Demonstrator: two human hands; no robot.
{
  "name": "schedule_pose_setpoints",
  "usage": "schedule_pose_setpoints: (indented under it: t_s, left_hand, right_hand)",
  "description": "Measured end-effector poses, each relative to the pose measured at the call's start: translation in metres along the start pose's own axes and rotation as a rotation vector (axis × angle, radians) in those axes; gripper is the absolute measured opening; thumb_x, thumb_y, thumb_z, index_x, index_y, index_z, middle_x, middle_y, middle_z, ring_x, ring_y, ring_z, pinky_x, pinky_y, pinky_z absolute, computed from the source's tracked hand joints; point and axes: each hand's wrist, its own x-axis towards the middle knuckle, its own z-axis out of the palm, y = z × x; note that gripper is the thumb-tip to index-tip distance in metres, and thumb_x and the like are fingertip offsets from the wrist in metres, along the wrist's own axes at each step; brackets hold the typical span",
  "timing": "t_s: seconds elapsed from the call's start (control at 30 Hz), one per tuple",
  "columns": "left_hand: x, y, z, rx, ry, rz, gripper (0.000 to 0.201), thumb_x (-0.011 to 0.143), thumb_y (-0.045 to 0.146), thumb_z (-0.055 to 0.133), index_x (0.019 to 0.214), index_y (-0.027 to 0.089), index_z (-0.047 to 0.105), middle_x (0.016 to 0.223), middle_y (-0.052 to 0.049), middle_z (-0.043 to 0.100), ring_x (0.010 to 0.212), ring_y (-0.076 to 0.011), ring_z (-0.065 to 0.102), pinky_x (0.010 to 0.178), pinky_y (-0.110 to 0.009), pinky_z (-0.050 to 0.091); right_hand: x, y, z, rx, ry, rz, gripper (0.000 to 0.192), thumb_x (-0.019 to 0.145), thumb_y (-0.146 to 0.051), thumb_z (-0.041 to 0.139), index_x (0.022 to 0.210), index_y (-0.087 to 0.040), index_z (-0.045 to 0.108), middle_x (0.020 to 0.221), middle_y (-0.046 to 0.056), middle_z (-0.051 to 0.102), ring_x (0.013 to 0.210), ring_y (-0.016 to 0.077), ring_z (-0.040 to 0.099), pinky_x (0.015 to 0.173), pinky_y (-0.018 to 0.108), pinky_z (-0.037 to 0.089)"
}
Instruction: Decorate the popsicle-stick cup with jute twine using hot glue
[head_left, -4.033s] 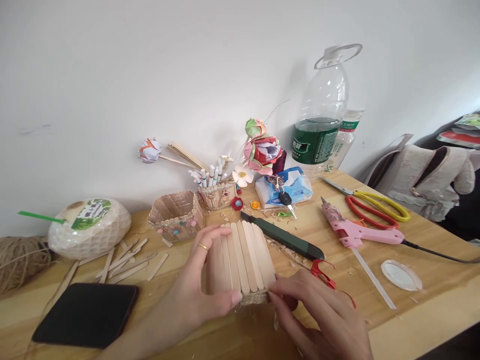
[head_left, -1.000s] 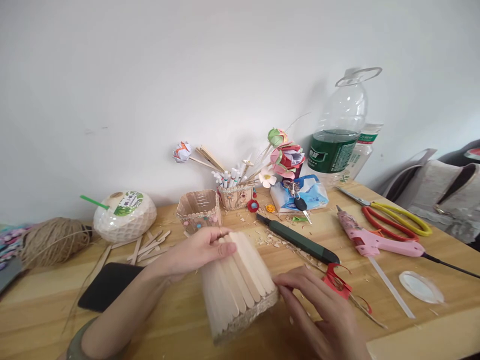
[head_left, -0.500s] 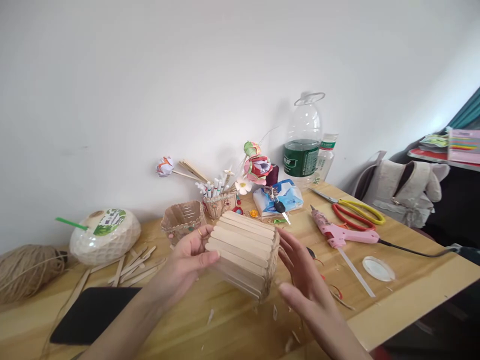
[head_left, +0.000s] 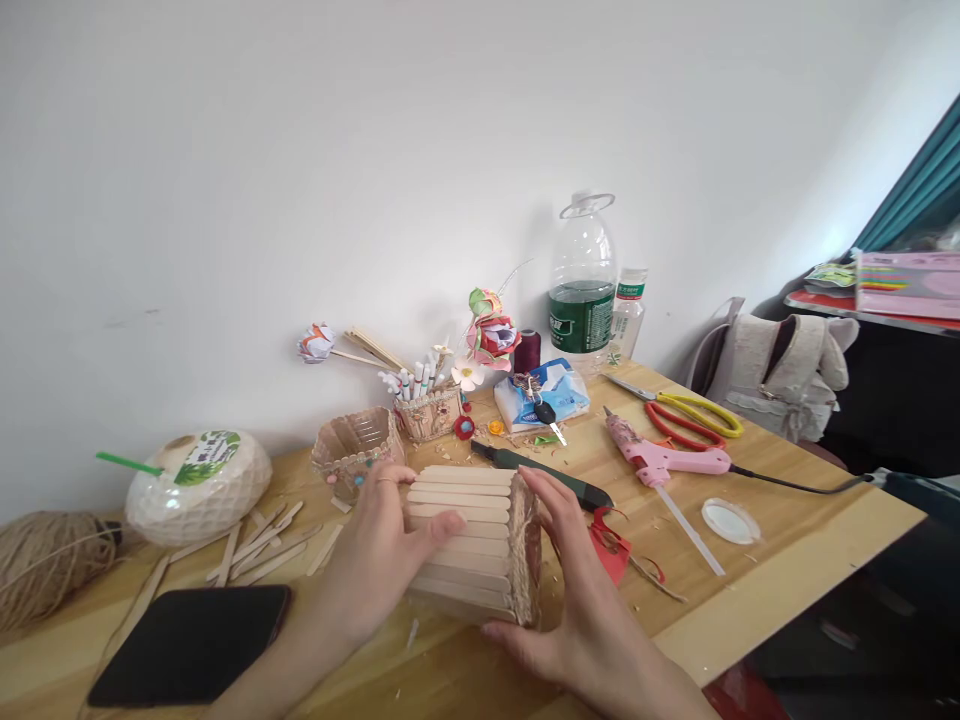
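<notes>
Between my hands is a round holder (head_left: 461,515) made of craft sticks, tipped on its side, with twine trim around its right end. My left hand (head_left: 390,550) grips its left part, thumb lying across the sticks. My right hand (head_left: 566,585) closes around the twine-trimmed end, fingers at the top and thumb underneath. Behind the holder lies a dark green utility knife (head_left: 555,480). A scrap of red material (head_left: 611,550) rests right of my right hand's fingers. The inside of the holder is hidden from view.
Loose craft sticks (head_left: 259,545), a black phone (head_left: 191,640) and a twine ball (head_left: 56,565) lie left. A decorated basket (head_left: 358,445) and pen holder (head_left: 427,412) stand behind. At right are a pink glue gun (head_left: 660,460), scissors (head_left: 690,415) and a round lid (head_left: 730,521).
The holder has come lower and turned slightly. My right hand, apart from it before, now grips its twine-trimmed end. The view has shifted, and the utility knife shows more fully.
</notes>
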Motion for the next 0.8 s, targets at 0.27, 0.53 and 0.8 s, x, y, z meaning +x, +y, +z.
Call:
schedule_pose_setpoints:
  t_s: [0.27,0.53,0.8]
  left_hand:
    - [-0.005,0.007,-0.015,0.323,-0.404,0.583,0.094,0.065,0.072,0.062,0.14,0.027,0.028,0.146,-0.014,0.039,0.136,-0.035,0.034,0.109,-0.054,0.031]
    - [-0.009,0.008,-0.005,0.666,-0.465,0.668,0.119,0.057,0.07,0.069,0.148,0.021,0.011,0.145,-0.017,0.042,0.131,-0.0352,0.042,0.109,-0.055,0.031]
    - [-0.006,0.006,-0.006,0.67,-0.36,0.723,0.107,0.056,0.079,0.06,0.141,0.02,0.033,0.135,-0.019,0.049,0.123,-0.0384,0.045,0.104,-0.062,0.032]
  right_hand:
    - [-0.005,0.012,0.009,0.076,-0.163,0.036,0.106,0.064,-0.043,0.079,0.146,-0.032,0.013,0.154,0.012,0.017,0.143,0.031,0.015,0.113,0.05,0.025]
    - [-0.012,0.026,-0.035,-0.06,-0.126,0.136,0.054,0.087,-0.049,0.053,0.136,-0.028,0.042,0.142,0.01,0.047,0.131,0.0265,0.043,0.105,0.046,0.04]
    - [0.001,0.007,-0.037,-0.025,-0.171,0.238,0.021,0.086,-0.029,0.053,0.105,-0.022,0.06,0.094,0.004,0.07,0.081,0.0166,0.066,0.071,0.029,0.054]
